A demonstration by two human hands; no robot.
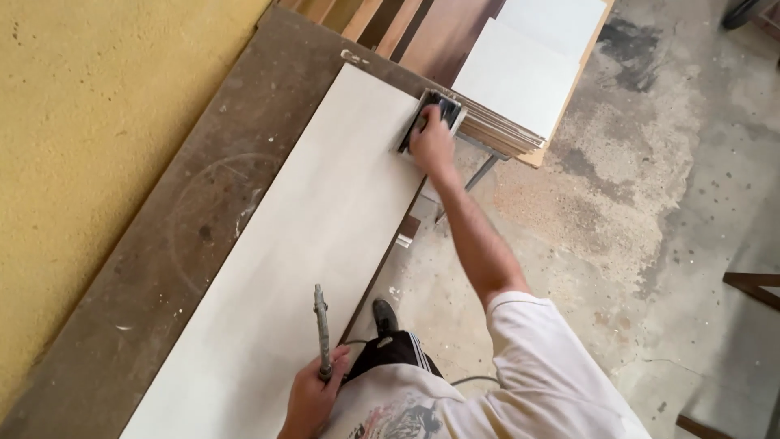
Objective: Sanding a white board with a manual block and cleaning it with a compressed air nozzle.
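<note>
I see a long dark brown workbench (203, 195), dusty and scuffed, running along the yellow wall (89, 122). A long white board (309, 244) lies flat on it, lengthwise, its right edge at or just past the bench edge. A dark sanding block (429, 122) sits on the board's far right corner. Beyond that end, a stack of white-faced panels (520, 81) rests on a metal stand. Concrete floor (650, 203) below, sawdust-covered

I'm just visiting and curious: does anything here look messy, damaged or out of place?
Nothing looks damaged. Pale sawdust lies spilled over the stained concrete floor below the stack of white-faced boards. The long white panel lies flat on the scuffed brown workbench; the right hand presses a dark block at its far corner, the left hand grips a metal tool.
</note>
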